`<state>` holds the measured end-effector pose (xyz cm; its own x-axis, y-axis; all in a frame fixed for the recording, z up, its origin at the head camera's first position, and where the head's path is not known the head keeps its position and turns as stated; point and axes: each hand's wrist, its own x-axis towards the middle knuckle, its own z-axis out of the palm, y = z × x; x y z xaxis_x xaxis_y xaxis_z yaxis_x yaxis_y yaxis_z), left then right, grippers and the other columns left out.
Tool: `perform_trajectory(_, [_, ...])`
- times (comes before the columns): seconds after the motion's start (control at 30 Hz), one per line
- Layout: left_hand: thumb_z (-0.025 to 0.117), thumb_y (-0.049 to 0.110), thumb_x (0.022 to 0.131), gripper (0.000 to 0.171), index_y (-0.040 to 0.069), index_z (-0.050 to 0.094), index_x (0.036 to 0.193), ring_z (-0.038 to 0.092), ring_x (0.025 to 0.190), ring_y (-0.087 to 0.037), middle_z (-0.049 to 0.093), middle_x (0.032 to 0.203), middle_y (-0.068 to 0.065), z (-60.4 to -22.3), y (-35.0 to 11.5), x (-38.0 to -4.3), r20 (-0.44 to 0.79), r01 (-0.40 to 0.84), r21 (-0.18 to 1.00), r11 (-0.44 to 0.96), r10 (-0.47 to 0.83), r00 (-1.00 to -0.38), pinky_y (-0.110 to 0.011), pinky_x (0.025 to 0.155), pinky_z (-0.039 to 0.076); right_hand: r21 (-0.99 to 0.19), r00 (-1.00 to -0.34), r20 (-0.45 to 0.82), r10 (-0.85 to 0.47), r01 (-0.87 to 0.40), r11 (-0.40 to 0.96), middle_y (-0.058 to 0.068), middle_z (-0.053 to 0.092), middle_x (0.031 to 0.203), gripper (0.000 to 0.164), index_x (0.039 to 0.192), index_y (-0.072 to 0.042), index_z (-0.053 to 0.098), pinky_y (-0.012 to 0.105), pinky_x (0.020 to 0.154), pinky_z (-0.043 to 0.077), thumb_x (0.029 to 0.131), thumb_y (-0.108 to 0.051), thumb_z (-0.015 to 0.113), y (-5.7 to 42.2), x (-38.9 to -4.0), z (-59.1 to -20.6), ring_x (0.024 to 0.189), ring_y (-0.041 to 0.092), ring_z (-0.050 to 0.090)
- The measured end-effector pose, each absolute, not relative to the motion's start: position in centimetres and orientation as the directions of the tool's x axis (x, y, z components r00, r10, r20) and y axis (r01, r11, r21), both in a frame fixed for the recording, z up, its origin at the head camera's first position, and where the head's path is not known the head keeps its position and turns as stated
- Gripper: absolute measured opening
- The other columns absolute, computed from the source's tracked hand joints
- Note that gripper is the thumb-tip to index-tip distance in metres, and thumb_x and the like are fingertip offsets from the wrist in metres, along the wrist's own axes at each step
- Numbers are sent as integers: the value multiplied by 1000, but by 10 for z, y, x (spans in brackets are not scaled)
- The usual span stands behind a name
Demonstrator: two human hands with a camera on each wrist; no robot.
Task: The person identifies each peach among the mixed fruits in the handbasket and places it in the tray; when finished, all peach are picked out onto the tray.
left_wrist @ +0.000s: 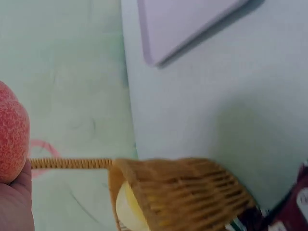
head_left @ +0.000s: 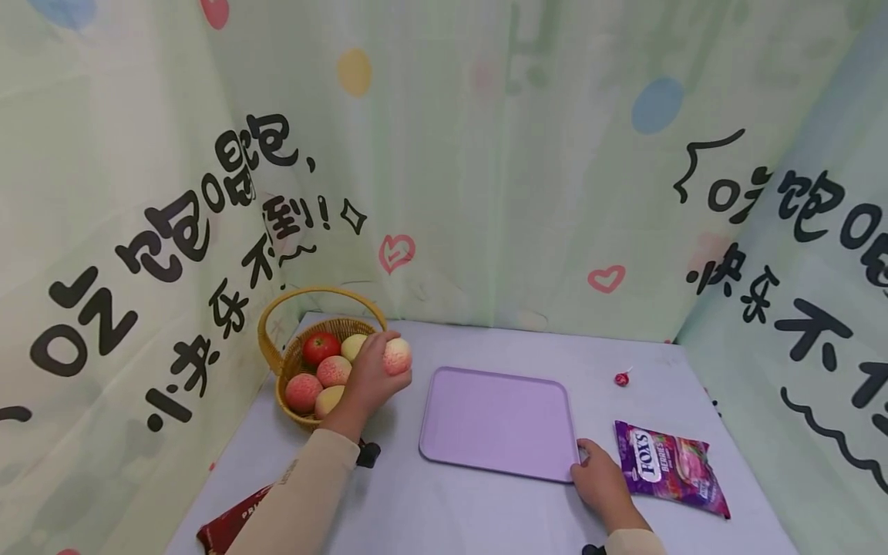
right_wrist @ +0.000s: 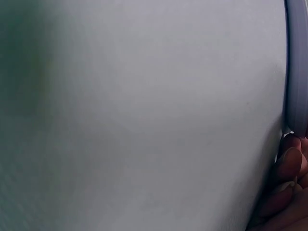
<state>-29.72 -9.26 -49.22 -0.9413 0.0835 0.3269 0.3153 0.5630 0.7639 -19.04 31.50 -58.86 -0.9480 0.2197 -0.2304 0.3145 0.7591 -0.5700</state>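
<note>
Head: left hand (head_left: 370,375) grips a peach (head_left: 398,358) left of the lilac tray (head_left: 496,424); right hand (head_left: 602,479) pinches the tray's near right corner. Judgement: brace the corner, grip the peach lightly, clear of the basket handle (head_left: 322,290). Left wrist: adds outer weave of the wicker basket (left_wrist: 192,187), farther left of the tray. Right wrist: adds curled fingertips (right_wrist: 290,165) at the tray's rim.

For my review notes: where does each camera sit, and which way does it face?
Head: worn on the head, facing forward and down over the table; the left hand, right hand and sleeves show.
Left wrist: on that wrist, facing the basket and peach; part of the left hand shows.
Right wrist: on that wrist, facing mostly table; fingers show lower right, at the tray.
Shared: head and left wrist both show peach, basket and tray.
</note>
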Motion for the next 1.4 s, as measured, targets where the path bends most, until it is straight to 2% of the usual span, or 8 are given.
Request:
perform_trajectory(0.2, [85,17,81,66,15,55,140,59,114,-26,55,138,-8,-496,-70,-305,330,351,762,544,141,-934,-45,97,57,-560,-943,-240,231,329,760,16,62,95,59,145,7,45,43,71,50,90,-10,58,318,-192,-587,83,27,57])
perform_trajectory(0.6, [84,21,86,67,20,52,144,58,115,-26,50,146,-7,-506,-34,-307,211,280,800,532,188,-959,-43,98,57,-565,-942,-243,230,331,756,13,60,94,60,147,6,44,39,68,47,91,-11,57,318,-193,-591,81,25,55])
perform_trajectory(1.03, [84,22,84,65,15,54,142,58,111,-25,52,145,-9,-526,-5,-320,152,256,782,568,224,-963,-42,100,54,-570,-946,-228,231,323,755,13,60,91,57,144,8,46,38,68,47,90,-8,57,318,-191,-590,79,24,55])
perform_trajectory(1.4, [86,28,81,66,16,57,139,57,106,-25,57,139,-11,-548,1,-337,63,188,754,629,216,-974,-42,93,55,-573,-952,-205,227,305,761,11,60,89,58,144,8,47,38,68,47,90,-9,58,313,-188,-595,78,24,55])
